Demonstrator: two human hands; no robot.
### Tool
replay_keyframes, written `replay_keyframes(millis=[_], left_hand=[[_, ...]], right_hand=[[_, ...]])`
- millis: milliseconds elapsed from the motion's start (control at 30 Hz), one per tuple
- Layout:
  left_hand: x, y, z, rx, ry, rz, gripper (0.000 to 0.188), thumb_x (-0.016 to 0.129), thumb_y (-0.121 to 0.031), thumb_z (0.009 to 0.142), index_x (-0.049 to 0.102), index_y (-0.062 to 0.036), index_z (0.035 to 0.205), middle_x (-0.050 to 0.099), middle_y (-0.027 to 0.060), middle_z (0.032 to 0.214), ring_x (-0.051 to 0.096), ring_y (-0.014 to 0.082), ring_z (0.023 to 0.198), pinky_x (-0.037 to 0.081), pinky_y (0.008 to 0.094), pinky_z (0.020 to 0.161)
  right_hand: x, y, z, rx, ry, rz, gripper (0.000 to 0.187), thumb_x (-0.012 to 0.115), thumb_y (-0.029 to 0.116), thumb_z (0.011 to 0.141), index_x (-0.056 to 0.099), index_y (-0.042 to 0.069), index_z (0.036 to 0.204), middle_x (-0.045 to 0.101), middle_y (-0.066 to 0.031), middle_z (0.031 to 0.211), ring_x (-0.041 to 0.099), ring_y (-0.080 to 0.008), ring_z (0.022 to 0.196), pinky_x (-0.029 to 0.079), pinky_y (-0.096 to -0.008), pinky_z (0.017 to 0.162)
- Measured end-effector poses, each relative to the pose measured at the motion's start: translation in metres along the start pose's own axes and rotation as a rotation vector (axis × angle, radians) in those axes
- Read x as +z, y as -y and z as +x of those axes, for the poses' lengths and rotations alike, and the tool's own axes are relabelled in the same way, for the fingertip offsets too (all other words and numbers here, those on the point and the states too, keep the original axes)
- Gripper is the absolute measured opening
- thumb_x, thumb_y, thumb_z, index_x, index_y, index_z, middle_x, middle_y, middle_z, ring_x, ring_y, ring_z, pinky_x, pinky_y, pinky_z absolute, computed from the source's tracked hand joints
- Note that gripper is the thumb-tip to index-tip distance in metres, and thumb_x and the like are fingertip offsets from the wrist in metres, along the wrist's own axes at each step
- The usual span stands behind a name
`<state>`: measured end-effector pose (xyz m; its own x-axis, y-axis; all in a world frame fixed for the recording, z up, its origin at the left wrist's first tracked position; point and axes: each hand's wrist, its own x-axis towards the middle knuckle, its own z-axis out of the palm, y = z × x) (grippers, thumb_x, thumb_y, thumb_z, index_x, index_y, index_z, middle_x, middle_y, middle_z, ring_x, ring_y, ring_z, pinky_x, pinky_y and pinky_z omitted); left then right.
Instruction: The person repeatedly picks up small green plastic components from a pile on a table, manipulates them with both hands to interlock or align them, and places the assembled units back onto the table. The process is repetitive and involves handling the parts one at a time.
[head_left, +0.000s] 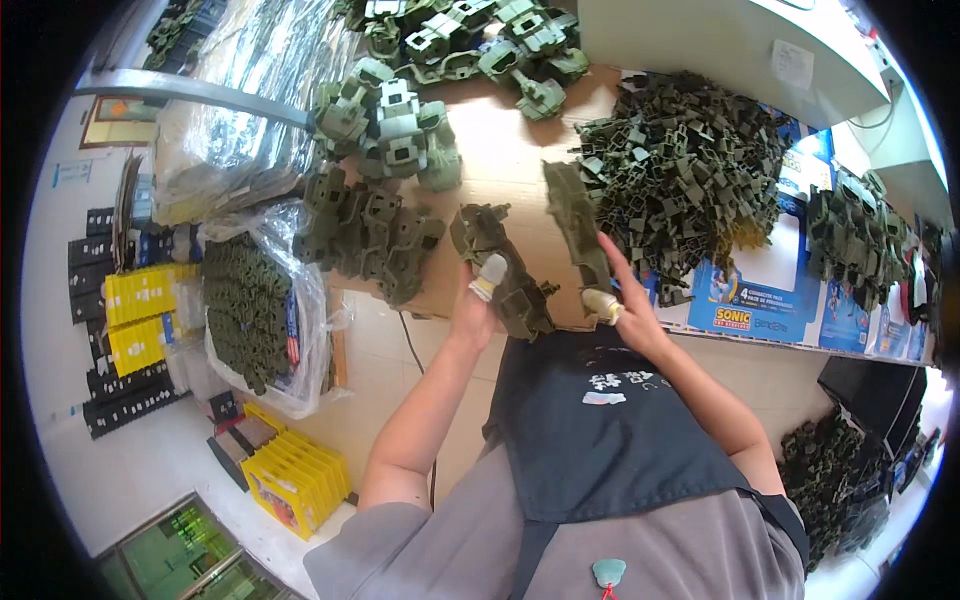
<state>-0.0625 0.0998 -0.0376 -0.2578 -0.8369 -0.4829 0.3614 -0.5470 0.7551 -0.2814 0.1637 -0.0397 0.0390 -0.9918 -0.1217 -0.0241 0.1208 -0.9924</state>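
My left hand [478,312] is closed on an olive-green molded plastic part [522,297], its thumb in a whitish finger cot pressing the top. A little to the right, my right hand [638,315] grips a second, longer olive-green plastic shell [574,218], slightly blurred and tilted, its thumb likewise covered. The two pieces are apart, above the near edge of a cardboard sheet [500,140]. Left of my left hand stands a row of similar green parts [368,235]. The fingers under each piece are mostly hidden.
Beyond my right hand lies a heap of small dark-green pieces [690,180]. More assembled green parts [400,120] sit at the back left. A plastic-lined box of green parts [245,310] and yellow crates [295,480] stand at left. A pale machine housing [720,60] overhangs the back right.
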Motion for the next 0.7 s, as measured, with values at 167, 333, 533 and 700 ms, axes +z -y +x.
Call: replay_keyframes(millis=[167,333,533,700], left_hand=[[0.043,0.008,-0.003,0.114,0.219,0.094,0.056,0.047,-0.018,0.092,0.013,-0.0138,0.137,0.035,0.0094,0.134,0.039,0.0227,0.122,0.041,0.0373,0.097],[0.047,0.025,-0.001,0.182,0.105,0.083,0.052,0.056,-0.02,0.087,0.03,-0.0078,0.129,0.045,0.0094,0.124,0.048,0.0193,0.111,0.044,0.0337,0.09],[0.051,0.017,-0.003,0.115,0.086,0.132,0.05,0.063,-0.019,0.082,0.038,-0.0082,0.124,0.049,0.0065,0.118,0.051,0.0181,0.105,0.045,0.0335,0.089],[0.058,0.028,-0.006,0.15,0.07,-0.001,0.052,0.061,-0.019,0.083,0.037,-0.009,0.128,0.047,0.006,0.124,0.048,0.0191,0.111,0.044,0.0349,0.092]], right_hand=[[0.012,0.037,-0.009,-0.063,0.075,-0.344,0.073,0.058,0.012,0.081,0.017,0.012,0.142,0.036,-0.0274,0.132,0.037,-0.0423,0.12,0.032,-0.0413,0.099],[0.015,0.046,-0.026,-0.104,0.121,-0.537,0.076,0.058,0.01,0.079,0.014,0.012,0.142,0.032,-0.0266,0.134,0.042,-0.0438,0.114,0.036,-0.0426,0.095],[-0.013,0.05,-0.02,-0.087,0.364,-0.388,0.082,0.063,0.022,0.081,0.01,0.006,0.142,0.016,-0.0202,0.145,0.017,-0.0328,0.135,0.021,-0.0366,0.108],[-0.002,0.043,-0.03,0.019,0.169,-0.143,0.08,0.062,0.023,0.084,0.01,0.004,0.142,0.014,-0.0166,0.147,0.014,-0.026,0.136,0.017,-0.034,0.108]])
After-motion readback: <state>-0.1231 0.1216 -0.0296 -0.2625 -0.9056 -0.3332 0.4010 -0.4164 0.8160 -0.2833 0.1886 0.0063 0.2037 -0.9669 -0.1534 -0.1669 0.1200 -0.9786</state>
